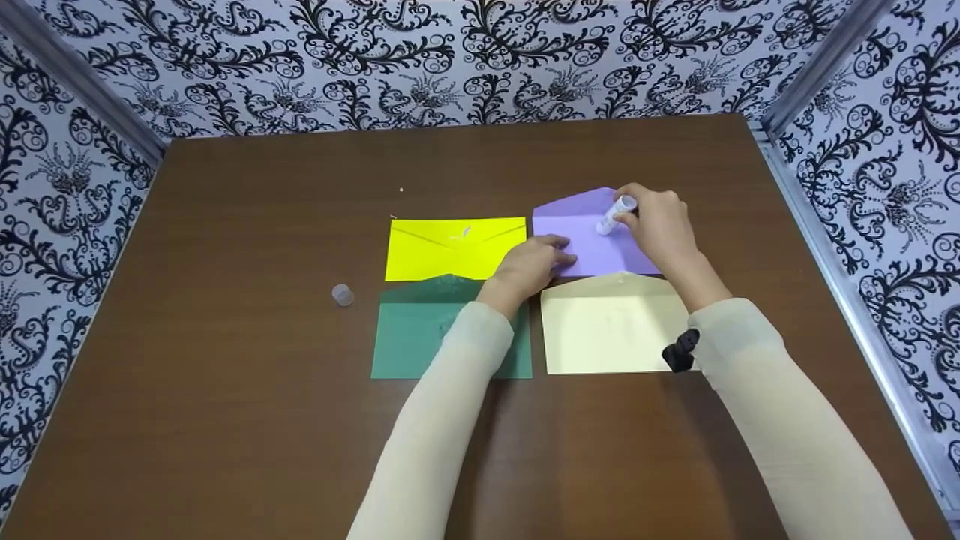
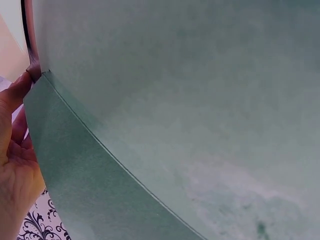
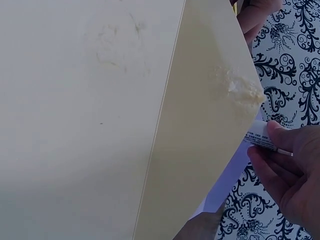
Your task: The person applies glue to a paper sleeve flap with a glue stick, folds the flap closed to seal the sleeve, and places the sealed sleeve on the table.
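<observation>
My right hand [image 1: 664, 229] grips a white glue stick [image 1: 615, 215] between thumb and fingers, its lower end over the purple envelope [image 1: 562, 225]. That envelope lies with its flap unfolded away from me. My left hand [image 1: 529, 266] rests its fingers on the envelope's lower left part. Below it, the cream envelope [image 1: 600, 337] lies flap up; a whitish glue smear [image 3: 242, 90] shows near its flap tip in the right wrist view. The green envelope [image 1: 405, 341], also unfolded, is partly hidden under my left forearm. A yellow envelope [image 1: 427, 259] has its flap folded down.
A small whitish cap [image 1: 343, 295] sits on the brown table [image 1: 225, 360], left of the envelopes. Small white crumbs lie behind the yellow envelope. A black object [image 1: 681, 350] is at the right sleeve cuff, over the cream envelope. Patterned wall covering [image 1: 375, 67] surrounds the table.
</observation>
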`<action>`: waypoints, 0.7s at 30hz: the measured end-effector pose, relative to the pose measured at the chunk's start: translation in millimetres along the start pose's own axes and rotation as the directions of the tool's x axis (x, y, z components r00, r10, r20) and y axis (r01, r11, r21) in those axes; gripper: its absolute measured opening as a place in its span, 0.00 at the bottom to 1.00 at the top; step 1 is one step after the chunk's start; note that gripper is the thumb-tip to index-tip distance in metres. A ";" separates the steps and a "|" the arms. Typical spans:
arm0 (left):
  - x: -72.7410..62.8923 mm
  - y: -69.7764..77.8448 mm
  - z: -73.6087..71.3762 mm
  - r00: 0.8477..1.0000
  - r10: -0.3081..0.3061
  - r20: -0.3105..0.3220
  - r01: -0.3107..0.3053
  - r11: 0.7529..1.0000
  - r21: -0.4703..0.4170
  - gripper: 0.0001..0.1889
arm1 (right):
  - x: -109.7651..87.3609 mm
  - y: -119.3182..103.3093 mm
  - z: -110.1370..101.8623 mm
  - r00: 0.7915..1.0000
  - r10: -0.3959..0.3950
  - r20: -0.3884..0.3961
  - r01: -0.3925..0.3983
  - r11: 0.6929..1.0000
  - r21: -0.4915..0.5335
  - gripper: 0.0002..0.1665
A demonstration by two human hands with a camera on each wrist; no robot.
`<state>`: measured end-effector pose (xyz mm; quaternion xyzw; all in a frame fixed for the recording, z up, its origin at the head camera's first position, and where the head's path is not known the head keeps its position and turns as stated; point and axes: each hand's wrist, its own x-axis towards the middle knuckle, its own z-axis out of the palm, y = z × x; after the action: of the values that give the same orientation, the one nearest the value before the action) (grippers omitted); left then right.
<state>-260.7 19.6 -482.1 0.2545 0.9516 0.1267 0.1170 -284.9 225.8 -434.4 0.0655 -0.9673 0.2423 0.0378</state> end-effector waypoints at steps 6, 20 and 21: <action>0.1 0.6 1.0 1.000 0.007 -0.009 -0.007 1.000 0.002 0.19 | -2.9 3.7 -6.5 1.000 0.009 0.016 -0.008 1.000 -0.022 0.17; -0.7 0.6 -0.3 1.000 -0.012 -0.008 0.011 0.999 -0.030 0.18 | -7.1 -1.1 -17.4 0.991 -0.080 0.105 0.088 0.993 -0.081 0.14; -0.6 0.6 -0.4 1.000 -0.013 -0.007 0.013 0.999 -0.031 0.18 | -6.9 -1.5 -17.2 0.990 -0.088 0.110 0.097 0.992 -0.082 0.14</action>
<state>-260.0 19.7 -481.5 0.2461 0.9515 0.1414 0.1183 -277.1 233.4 -419.3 0.1212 -0.9735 0.1939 0.0005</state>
